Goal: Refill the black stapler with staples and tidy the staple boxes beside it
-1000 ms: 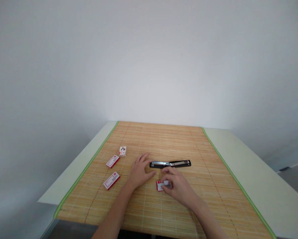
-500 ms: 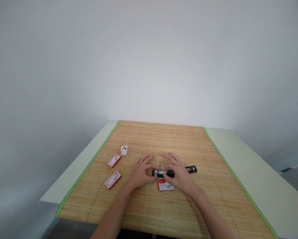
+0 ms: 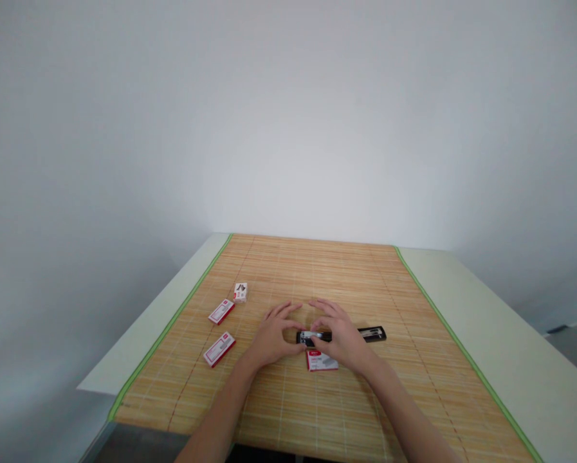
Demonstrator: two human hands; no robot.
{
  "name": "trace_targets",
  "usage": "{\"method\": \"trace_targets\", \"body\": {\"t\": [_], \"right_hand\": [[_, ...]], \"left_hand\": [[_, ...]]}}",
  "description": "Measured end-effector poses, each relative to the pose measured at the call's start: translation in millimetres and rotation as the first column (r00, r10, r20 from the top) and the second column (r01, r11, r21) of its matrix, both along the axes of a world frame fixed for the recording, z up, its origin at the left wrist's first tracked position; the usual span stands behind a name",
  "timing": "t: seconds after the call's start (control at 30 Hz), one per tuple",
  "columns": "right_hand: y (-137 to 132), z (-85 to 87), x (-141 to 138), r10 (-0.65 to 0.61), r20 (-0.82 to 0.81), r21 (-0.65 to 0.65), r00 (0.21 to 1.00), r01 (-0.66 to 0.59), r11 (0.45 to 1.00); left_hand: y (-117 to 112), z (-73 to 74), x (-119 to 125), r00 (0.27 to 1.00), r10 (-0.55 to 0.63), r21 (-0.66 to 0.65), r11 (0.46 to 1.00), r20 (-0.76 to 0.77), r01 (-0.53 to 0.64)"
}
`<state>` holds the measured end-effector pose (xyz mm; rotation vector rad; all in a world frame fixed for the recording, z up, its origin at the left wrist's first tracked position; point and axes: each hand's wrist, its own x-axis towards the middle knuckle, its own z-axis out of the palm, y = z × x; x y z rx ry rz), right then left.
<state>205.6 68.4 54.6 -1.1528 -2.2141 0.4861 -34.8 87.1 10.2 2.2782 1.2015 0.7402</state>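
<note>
Red-and-white staple box (image 3: 323, 362) lies nearest you on the bamboo mat (image 3: 317, 273), just before the black stapler (image 3: 372, 334) laid open flat. Your left hand (image 3: 270, 335) pinches its left end, and your right hand (image 3: 340, 335) arches curled fingers over its middle, grip hidden. It looks stiff, light and slick: hold its long sides.

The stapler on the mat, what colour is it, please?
The stapler is black with silver metal; head view.

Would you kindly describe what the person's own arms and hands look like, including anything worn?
The left hand and right hand are bare: no gloves, and no rings or watch that I can make out. Both forearms are uncovered down to the picture's lower edge, so no sleeves show.
</note>
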Motion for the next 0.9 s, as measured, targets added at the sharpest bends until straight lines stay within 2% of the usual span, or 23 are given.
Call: {"method": "trace_targets", "body": {"t": [0.33,0.53,0.73,0.9], "right_hand": [[1,2.4,-3,0.032,0.019,0.008,0.999,-0.033,0.999],[3,3.3,8,0.039,0.016,0.02,0.999,-0.039,0.999],[-6,16.3,26,0.055,0.157,0.01,0.986,-0.057,0.998],[-12,17.2,28,0.055,0.217,-0.014,0.975,-0.053,0.998]], "left_hand": [[0,2.0,0,1.0,-0.003,-0.01,1.0,-0.004,0.003],[0,2.7,0,1.0,-0.011,-0.023,1.0,-0.003,0.011],[0,3.7,1,1.0,-0.005,-0.03,1.0,0.004,0.005],[-1,4.8,1,1.0,-0.004,-0.044,0.999,0.009,0.005]]}}
